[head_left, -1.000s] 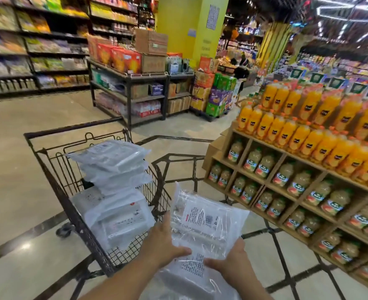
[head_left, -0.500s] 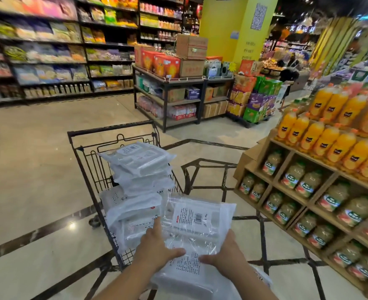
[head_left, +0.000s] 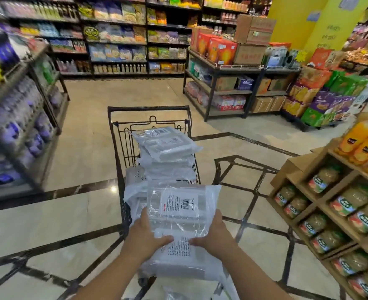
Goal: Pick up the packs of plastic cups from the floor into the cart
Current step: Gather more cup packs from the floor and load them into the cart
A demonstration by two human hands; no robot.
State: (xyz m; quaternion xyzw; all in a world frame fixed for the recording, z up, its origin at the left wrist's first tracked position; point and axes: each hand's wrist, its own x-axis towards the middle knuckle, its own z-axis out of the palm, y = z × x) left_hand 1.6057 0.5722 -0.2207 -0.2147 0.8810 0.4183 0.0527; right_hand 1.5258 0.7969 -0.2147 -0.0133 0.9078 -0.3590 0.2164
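Several packs lie stacked between left hand and right hand, each gripping a side edge, over the near end of the cart.

place: supermarket | stocked shelves, juice bottles, cart

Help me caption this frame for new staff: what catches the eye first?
The left hand and right hand grip clear cup packs at bottom centre, at the near end of a black wire cart piled with more packs. Bright orange juice bottles stand on the wooden shelf at right.
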